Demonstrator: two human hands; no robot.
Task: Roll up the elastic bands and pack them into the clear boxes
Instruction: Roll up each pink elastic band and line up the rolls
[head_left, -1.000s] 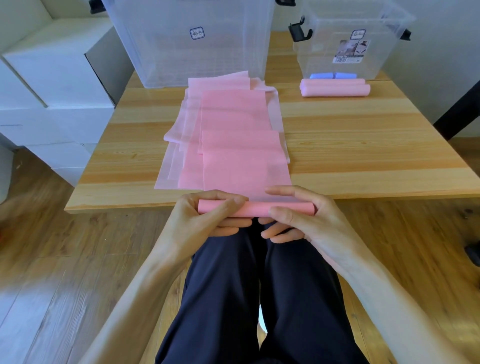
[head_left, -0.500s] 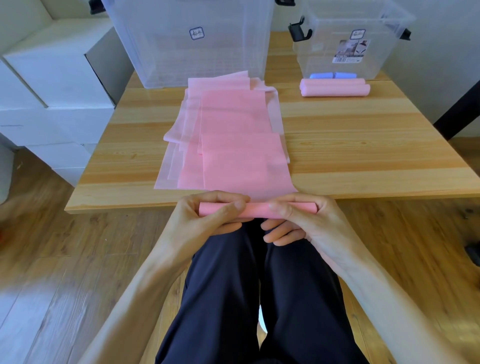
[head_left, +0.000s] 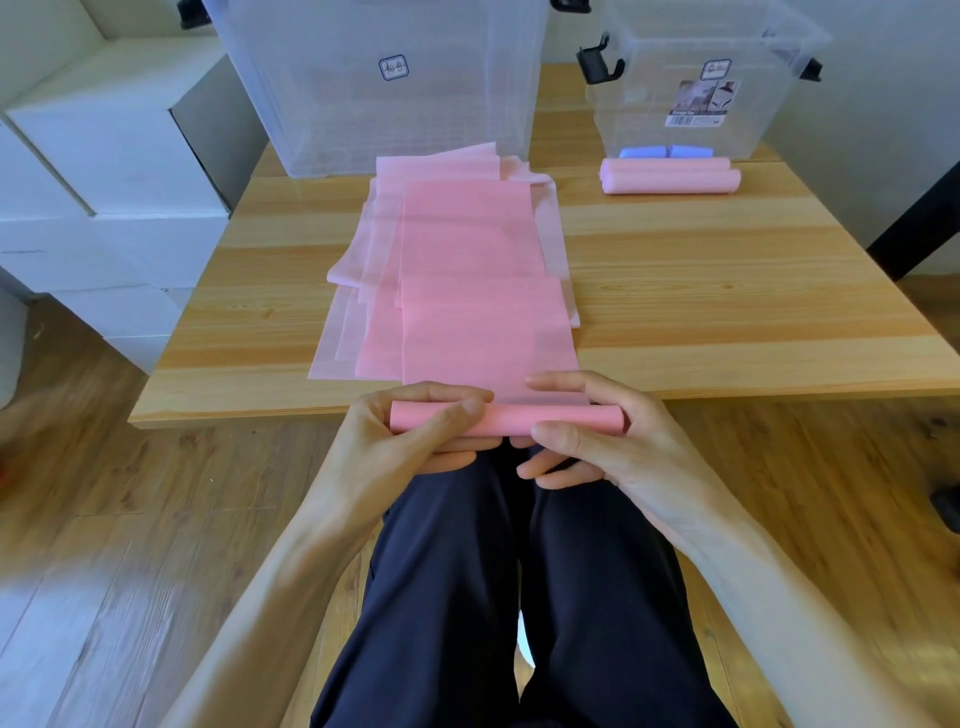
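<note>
Fingers (head_left: 457, 410) of the left hand (head_left: 400, 447) and the right hand (head_left: 608, 441) were curled round a pink roll (head_left: 506, 420), clamped on it just off the near edge of the wooden worktop (head_left: 727, 291). Beyond the fingers, the band's flat tail lay over a stack of pink bands (head_left: 467, 270). Farther off stood two clear boxes (head_left: 384, 83), finished pink rolls (head_left: 670, 175) before the right one. White cartons (head_left: 104, 156) stood left; wood floor (head_left: 104, 519) lay below.
</note>
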